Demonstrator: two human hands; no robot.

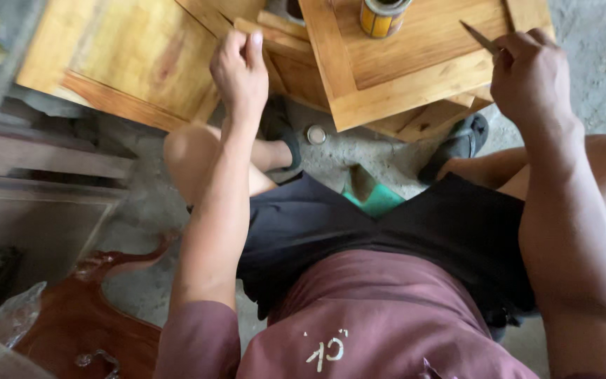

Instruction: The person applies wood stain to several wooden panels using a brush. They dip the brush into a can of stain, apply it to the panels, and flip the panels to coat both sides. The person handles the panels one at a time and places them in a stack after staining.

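Observation:
I sit over a stack of framed wooden panels (415,84) lying on the concrete floor. My left hand (241,69) grips the edge of a lower panel (275,42), fingers curled over it. Gripped in my right hand (531,74) is a thin brush handle (480,37) that points up and left over the top panel. A yellow tin can (381,15) stands on that top panel at the far edge of view.
Another wooden panel (128,63) lies at the upper left. A small round lid (316,134) rests on the floor between my feet. A dark red carved wooden piece (85,316) and grey boards (29,182) are at the left. A green stool edge (376,200) shows under me.

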